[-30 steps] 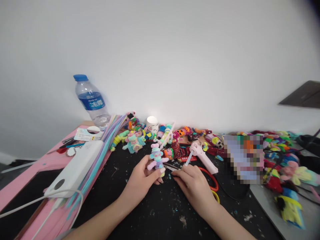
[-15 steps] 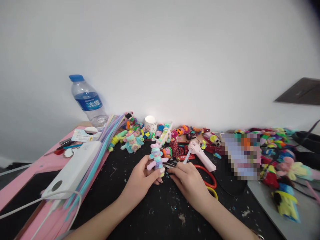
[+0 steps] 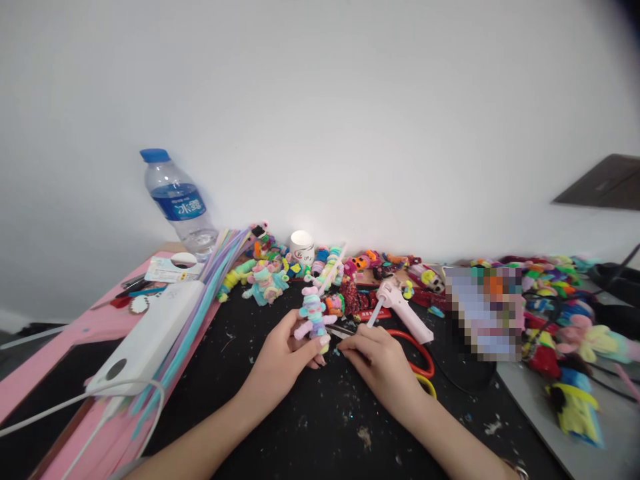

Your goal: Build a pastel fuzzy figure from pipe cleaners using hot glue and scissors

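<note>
My left hand [image 3: 283, 363] is closed around a small pastel pipe-cleaner doll [image 3: 313, 316], holding it upright above the black tabletop [image 3: 280, 433]. My right hand [image 3: 383, 363] lies just right of the doll, fingers curled and pinched at the doll's foot; what it pinches is too small to make out. Thin metal blades [image 3: 340, 330] lie between the two hands. A pink glue gun [image 3: 403, 308] rests just beyond my right hand, and red-handled scissors [image 3: 423, 363] lie under and right of it.
A water bottle [image 3: 177, 203] stands at the back left by a bundle of pastel pipe cleaners [image 3: 200, 300] and a white power bank [image 3: 150, 337] with a cable. Several colourful dolls [image 3: 325, 267] line the wall. More dolls [image 3: 575, 333] pile at right.
The view shifted slightly. My right hand edged a little left toward the doll; my left hand keeps the doll in the same place.
</note>
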### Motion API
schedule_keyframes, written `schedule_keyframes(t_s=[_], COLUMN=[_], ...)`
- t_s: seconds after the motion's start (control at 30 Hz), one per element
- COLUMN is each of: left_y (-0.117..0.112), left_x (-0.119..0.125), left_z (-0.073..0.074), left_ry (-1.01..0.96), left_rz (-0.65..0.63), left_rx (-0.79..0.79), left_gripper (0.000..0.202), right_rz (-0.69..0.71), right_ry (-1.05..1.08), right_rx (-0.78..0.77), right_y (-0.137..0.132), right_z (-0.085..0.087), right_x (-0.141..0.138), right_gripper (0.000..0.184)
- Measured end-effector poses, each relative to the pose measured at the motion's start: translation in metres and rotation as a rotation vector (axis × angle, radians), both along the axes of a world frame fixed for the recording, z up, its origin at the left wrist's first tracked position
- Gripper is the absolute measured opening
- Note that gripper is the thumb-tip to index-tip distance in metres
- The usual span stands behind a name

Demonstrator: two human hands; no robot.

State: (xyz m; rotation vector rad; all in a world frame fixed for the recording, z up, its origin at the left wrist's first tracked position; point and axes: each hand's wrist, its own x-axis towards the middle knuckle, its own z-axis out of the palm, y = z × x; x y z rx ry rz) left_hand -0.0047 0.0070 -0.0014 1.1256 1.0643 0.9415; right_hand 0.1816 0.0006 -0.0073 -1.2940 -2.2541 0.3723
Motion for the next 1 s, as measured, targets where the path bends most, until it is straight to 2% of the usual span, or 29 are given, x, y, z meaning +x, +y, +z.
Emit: schedule_keyframes(t_s=[0.27,0.47,0.57,0.73,1.0], left_y=[0.001,-0.002,-0.005,-0.008,-0.013], left_x=[0.000,0.002,0.004,0.007,0.008], left_z=[-0.001,-0.001,0.001,0.004,0.003], left_ry=[0.027,0.063,0.043,-0.027,-0.052], left_rz=[-0.016,-0.106,-0.165,-0.259,-0.273], left_rx=[0.000,0.006,-0.029,-0.106,-0.135], left_gripper=[0.029,0.022,0.021,0.025,0.025], right_rz=[-0.057,-0.064,-0.079,-0.093,-0.084], right_ry=[0.270,0.376,0.361,0.289,0.169], right_rx=[-0.059,0.157,0.263,0.337,0.401], right_y=[-0.006,-0.019,-0.023,-0.022,-0.020], right_z=[0.007,0.015,0.015,0.011,0.010], right_x=[0.001,-0.004,-0.005,-0.001,-0.001], right_gripper=[0.013,0.014,0.014,0.016,0.016])
